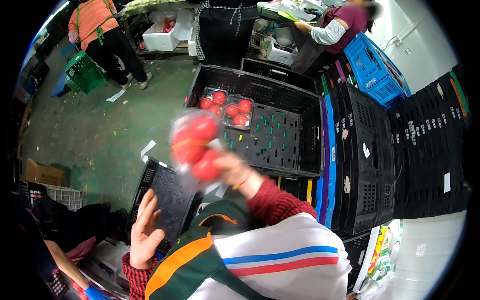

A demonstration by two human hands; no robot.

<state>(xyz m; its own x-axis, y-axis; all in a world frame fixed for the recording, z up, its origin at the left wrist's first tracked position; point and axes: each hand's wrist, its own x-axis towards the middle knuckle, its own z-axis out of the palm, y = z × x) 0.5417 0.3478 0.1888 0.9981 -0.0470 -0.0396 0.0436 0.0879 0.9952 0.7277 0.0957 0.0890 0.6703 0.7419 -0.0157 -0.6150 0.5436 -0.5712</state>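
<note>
My right hand (232,170) grips a clear plastic pack of tomatoes (192,140), blurred by motion, with a thin yellowish band across it. The pack is up in the air, in front of the near left corner of a large black crate (287,162). Inside that crate, at its far left, two packs sit side by side: a left tomato pack (214,101) and a right tomato pack (239,112). My left hand (145,230) is open and holds nothing, its fingers spread. Beside it, a lower black crate (170,192) shows its ridged surface.
Tall stacks of black crates (362,155) stand at the right, with a blue crate (377,70) on top. A green crate (86,72) sits on the floor near a person in orange (95,22). Other people work at the back, and a blue-gloved hand (95,292) shows at lower left.
</note>
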